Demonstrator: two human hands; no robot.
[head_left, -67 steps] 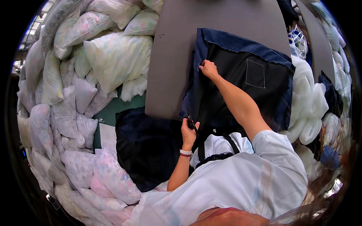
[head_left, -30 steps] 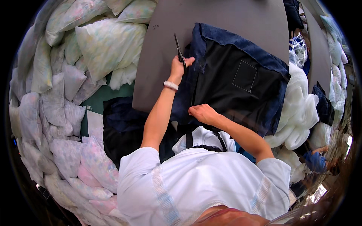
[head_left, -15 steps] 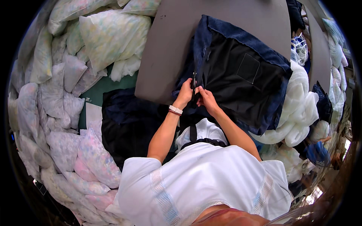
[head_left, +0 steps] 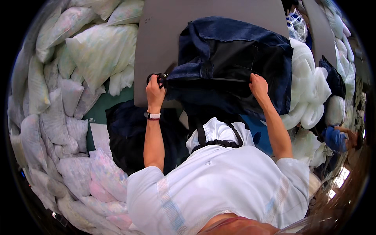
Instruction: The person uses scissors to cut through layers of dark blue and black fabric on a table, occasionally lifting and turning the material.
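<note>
1. Dark navy fabric piece (head_left: 235,58) with a black lining panel, heaped on the grey table (head_left: 156,39), lying just beyond both hands, toward the far side.
2. Long axis running left to right, folded near edge stretched between the two hands.
3. Left hand (head_left: 155,89) clamped on the left end of that edge, black-handled scissors (head_left: 156,77) also caught in the fingers; wristband just below.
4. Right hand (head_left: 259,87) closed on the right end of the same fold, about equally near the cloth.
5. Soft, matte woven cloth, frayed along the far edge; black panel smoother.
6. White plastic-wrapped stuffed cushions (head_left: 70,86) piled at left, white padding rolls (head_left: 313,94) at right, another dark cloth pile (head_left: 125,137) near left.
</note>
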